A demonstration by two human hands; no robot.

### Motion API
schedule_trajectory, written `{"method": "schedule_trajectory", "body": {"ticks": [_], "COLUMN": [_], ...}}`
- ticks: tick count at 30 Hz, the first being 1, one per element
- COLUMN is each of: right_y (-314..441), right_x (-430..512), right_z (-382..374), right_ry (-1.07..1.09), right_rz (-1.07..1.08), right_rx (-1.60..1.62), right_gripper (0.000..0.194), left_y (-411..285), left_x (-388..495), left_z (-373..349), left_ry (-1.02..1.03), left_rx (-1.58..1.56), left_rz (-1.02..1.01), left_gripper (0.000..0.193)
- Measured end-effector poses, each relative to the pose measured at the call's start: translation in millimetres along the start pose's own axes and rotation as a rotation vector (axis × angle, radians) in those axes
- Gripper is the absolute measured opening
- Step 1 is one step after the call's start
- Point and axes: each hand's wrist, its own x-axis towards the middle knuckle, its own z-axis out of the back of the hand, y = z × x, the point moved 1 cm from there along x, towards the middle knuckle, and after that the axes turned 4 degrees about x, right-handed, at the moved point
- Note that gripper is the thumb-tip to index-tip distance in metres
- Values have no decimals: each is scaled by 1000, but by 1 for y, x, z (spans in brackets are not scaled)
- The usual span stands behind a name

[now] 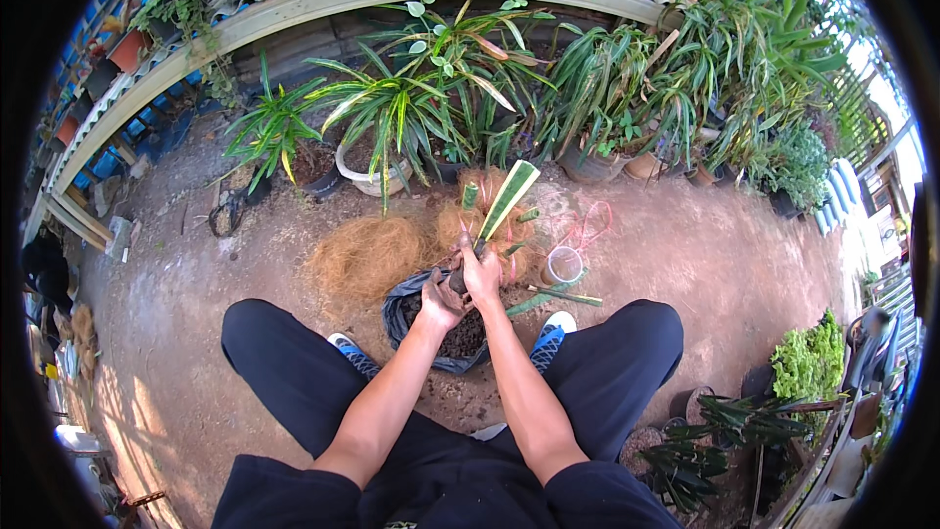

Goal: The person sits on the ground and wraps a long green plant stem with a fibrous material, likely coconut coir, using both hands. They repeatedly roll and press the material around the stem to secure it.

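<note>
Over a black plastic bag (395,312) of dark soil (464,342), both hands meet around the base of a variegated snake plant leaf cutting (508,195). My right hand (482,279) grips its lower end, and the green blade with cream edges points up and away. My left hand (443,305) cups a dark lump of soil (457,281) packed at that base; the fingers partly hide it. Just beyond are bundles of brown fibre (457,224) wrapped in pink string, with short cut leaf pieces (470,196) standing in them.
Loose coconut fibre (367,257) lies left of the bag. A clear plastic cup (564,266), pink string (598,224) and cut leaf strips (540,300) lie to the right. Potted plants (374,169) line the far side under a shelf (294,11); more pots (694,404) stand at lower right.
</note>
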Motion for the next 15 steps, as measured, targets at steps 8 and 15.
{"method": "schedule_trajectory", "body": {"ticks": [8, 15], "right_y": [-11, -15], "right_x": [-16, -13], "right_z": [-14, -5], "right_ry": [-131, 4], "right_rz": [9, 3], "right_rx": [19, 165], "right_gripper": [33, 28], "left_y": [1, 1], "left_x": [21, 30], "left_z": [13, 24], "left_ry": [-21, 92], "left_rx": [-201, -178], "left_rz": [-67, -7], "left_gripper": [36, 34]}}
